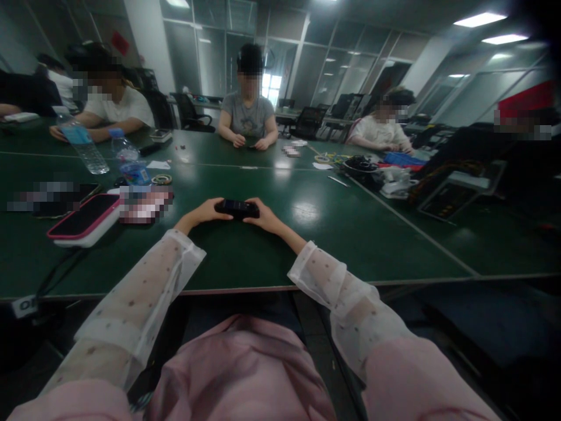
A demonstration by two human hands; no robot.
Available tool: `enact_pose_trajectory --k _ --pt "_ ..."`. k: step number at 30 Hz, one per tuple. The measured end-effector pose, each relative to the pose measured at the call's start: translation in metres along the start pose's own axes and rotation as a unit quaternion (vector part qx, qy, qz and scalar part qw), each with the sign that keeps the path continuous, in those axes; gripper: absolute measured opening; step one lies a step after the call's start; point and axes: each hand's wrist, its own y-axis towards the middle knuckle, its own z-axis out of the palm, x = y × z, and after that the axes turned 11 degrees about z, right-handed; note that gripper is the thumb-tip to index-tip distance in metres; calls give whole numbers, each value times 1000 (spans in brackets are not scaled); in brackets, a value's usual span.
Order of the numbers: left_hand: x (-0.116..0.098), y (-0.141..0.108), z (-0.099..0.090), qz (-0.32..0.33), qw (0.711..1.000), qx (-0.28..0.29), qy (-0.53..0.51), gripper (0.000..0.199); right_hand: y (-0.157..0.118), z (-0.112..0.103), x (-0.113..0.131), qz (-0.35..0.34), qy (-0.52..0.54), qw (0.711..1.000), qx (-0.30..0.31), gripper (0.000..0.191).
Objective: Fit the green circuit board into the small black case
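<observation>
A small black device with a dark, screen-like face (238, 209) is held level between my two hands, just over the green table (350, 245). My left hand (205, 211) grips its left end, thumb along the near edge. At the opposite end, my right hand (265, 216) is closed the same way, its thumb on the near side. The device's exact kind is too dark to make out. Sheer white dotted sleeves cover both my forearms.
Left of my hands lie a phone in a pink case (90, 215), a pink pixelated item (146, 206), a tape roll (162, 180) and two water bottles (134, 166). A pen (339, 182), cables (359, 165) and a boxy device (460, 193) are to the right. Several people sit around.
</observation>
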Motion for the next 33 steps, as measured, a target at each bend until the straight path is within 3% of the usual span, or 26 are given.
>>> enact_pose_trajectory --k 21,33 --pt "10 4 3 10 999 -2 32 54 -2 0 7 17 6 1000 -12 58" --pt "6 1 6 2 1000 -2 -10 60 1 1 -2 15 29 999 -20 59"
